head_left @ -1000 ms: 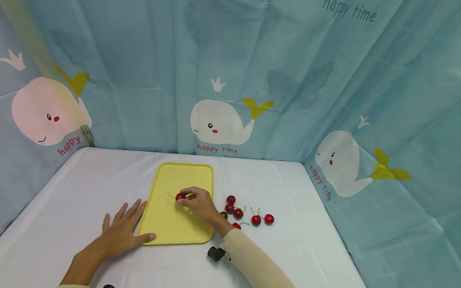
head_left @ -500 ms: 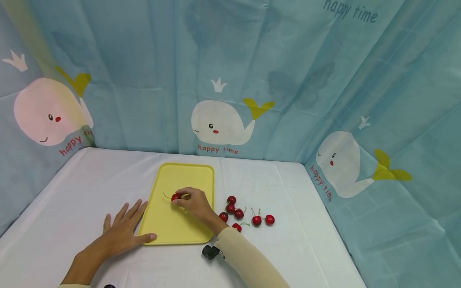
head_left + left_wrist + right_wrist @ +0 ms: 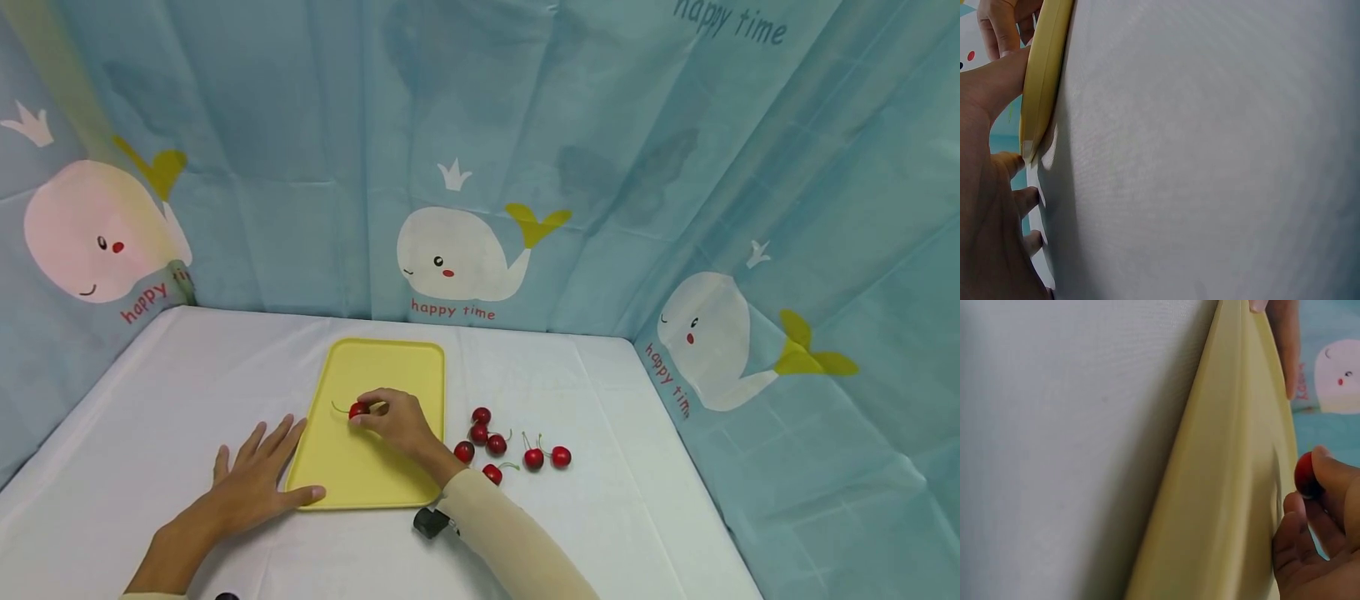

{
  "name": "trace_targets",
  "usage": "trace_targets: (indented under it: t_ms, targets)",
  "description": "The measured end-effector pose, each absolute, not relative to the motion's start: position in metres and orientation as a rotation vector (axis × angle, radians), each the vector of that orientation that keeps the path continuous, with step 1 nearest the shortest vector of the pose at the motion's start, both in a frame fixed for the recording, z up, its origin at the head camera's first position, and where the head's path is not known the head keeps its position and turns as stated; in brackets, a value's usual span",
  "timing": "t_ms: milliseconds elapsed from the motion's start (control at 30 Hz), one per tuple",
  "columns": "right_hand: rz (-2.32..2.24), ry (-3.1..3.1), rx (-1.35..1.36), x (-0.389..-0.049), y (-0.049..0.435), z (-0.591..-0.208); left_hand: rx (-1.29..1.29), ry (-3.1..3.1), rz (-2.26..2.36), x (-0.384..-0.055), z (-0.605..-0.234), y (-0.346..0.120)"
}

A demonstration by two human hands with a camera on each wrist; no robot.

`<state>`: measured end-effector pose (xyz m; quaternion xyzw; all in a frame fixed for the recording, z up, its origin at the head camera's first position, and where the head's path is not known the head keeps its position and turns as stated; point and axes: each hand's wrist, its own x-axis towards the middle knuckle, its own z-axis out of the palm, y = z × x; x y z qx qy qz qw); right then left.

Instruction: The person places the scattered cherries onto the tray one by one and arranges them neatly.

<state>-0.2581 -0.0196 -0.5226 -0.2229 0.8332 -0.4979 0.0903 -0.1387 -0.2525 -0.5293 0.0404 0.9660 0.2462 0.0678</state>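
Over the middle of a yellow tray [image 3: 375, 475], my right hand [image 3: 397, 423] pinches a red cherry [image 3: 357, 410] between thumb and fingers. The cherry's green stem points to the left. In the right wrist view the same cherry [image 3: 1307, 475] shows at the fingertips, above the tray's surface. My left hand [image 3: 251, 482] lies spread at the tray's left side, with its thumb over the near left corner and its fingertips by the left edge. The left wrist view shows the left hand [image 3: 988, 187] against the tray's yellow rim [image 3: 1044, 75].
Several loose cherries [image 3: 496, 444] lie on the white tablecloth [image 3: 600, 517] right of the tray, some with stems. A small dark object [image 3: 227, 596] is cut off at the bottom edge. A blue curtain [image 3: 300, 167] with whale prints stands behind and at both sides.
My right hand has shifted slightly to the left over the tray with the cherry in its fingers. The left hand has stayed in place.
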Motion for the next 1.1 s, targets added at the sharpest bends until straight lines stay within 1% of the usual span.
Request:
trace_targets:
  t_ms: [600,1100]
  targets:
    - [-1.356,2.574,-0.662,-0.2589,-0.0236,-0.5264,0.116,2.916,0.749,-0.1376,-0.5285,-0.2514]
    - [-1.417,2.523,-0.646,-0.2565,-0.0216,-0.5265,0.118,2.915,0.766,-0.1366,-0.5275,-0.2512]
